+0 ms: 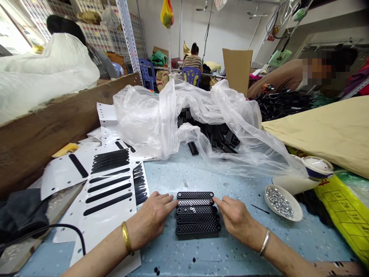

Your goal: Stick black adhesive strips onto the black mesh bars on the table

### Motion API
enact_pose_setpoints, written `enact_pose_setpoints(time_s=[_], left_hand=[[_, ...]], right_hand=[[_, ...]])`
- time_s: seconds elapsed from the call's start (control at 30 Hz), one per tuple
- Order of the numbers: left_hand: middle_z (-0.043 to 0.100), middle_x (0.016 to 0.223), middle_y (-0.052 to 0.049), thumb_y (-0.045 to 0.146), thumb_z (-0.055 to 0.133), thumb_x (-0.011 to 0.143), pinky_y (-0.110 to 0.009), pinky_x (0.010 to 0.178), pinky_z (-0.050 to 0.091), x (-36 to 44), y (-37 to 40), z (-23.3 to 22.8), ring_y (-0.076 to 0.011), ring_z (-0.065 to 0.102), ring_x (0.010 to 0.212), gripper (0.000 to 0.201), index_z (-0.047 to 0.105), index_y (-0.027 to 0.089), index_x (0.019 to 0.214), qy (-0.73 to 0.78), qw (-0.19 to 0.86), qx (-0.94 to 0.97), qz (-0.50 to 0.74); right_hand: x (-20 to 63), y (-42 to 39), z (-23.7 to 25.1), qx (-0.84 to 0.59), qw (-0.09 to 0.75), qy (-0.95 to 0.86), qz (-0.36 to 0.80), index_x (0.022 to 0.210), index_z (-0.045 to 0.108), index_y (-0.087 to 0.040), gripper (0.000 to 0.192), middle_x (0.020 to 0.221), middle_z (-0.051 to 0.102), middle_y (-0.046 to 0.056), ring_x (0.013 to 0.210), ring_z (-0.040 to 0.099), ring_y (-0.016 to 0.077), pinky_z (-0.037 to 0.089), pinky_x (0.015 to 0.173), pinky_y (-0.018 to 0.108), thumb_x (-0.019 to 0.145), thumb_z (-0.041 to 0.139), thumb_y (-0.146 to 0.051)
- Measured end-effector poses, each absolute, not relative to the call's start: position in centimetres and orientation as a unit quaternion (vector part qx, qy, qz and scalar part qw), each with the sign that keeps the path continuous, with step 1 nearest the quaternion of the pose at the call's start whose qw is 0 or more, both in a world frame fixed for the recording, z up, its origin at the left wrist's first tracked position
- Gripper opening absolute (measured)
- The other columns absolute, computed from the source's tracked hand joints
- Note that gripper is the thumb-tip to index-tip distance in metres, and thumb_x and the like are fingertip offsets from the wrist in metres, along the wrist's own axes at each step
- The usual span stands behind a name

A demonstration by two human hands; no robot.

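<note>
Several black perforated plastic bars (198, 229) lie side by side in a stack on the blue speckled table. My left hand (154, 215), with a gold bracelet, has its fingers stretched out; the fingertips touch the left end of the second bar from the top. At that bar's right end, my right hand (235, 217) rests its extended index fingertip, thumb apart below. Anything small under the fingertips is hidden. A few small silver nuts (192, 209) lie on the third bar, and one sits at the top bar's left end. To the right, a white dish (296, 214) holds many more.
A clear plastic bag (144, 127) with black bars (217, 134) spilling out stands ahead. White sheets with black strips (108, 192) lie left, beside a wooden board (52, 134). A thin black rod (260, 209) lies near the dish. Other people sit farther back and at the right.
</note>
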State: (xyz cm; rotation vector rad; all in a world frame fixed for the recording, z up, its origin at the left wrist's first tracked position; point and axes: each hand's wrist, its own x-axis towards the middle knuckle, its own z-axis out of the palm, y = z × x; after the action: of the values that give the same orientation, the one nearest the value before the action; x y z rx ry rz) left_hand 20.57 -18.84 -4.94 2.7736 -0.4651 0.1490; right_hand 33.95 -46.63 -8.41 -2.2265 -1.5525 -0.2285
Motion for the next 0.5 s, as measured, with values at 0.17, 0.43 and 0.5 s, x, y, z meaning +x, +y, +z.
enact_pose_setpoints(time_s=[0.17,0.43,0.5], left_hand=[[0.061,0.077,-0.007,0.002,0.039,0.08,-0.036,0.068,0.043,20.2,-20.6,-4.8,-0.0207,0.055,0.069,0.04,0.058,0.017,0.111,-0.128,0.105,0.984,0.071],[0.064,0.07,-0.005,0.019,0.041,0.092,-0.035,0.062,0.043,21.5,-23.6,-6.2,-0.0217,0.06,0.065,0.023,0.059,0.018,0.078,-0.081,0.135,0.987,0.04],[0.065,0.069,-0.005,0.016,0.041,0.091,-0.034,0.06,0.043,21.7,-23.7,-6.6,-0.0217,0.061,0.064,0.024,0.058,0.017,0.074,-0.068,0.144,0.987,0.036]], right_hand=[[33.0,-43.6,-6.5,-0.784,0.207,-0.58,-0.081,0.108,0.062,-0.012,0.033,0.07,0.051,0.004,0.06,0.043,0.0155,0.029,0.056,0.028,0.089,0.038,-0.003],[32.3,-39.5,-5.8,-0.808,0.128,-0.575,0.013,0.085,0.062,-0.018,0.018,0.071,0.058,0.002,0.061,0.05,0.0135,0.031,0.057,0.025,0.089,0.047,-0.007],[32.5,-39.2,-6.0,-0.809,0.112,-0.576,0.03,0.08,0.06,-0.017,0.017,0.07,0.059,0.001,0.061,0.051,0.0136,0.031,0.057,0.025,0.087,0.049,-0.007]])
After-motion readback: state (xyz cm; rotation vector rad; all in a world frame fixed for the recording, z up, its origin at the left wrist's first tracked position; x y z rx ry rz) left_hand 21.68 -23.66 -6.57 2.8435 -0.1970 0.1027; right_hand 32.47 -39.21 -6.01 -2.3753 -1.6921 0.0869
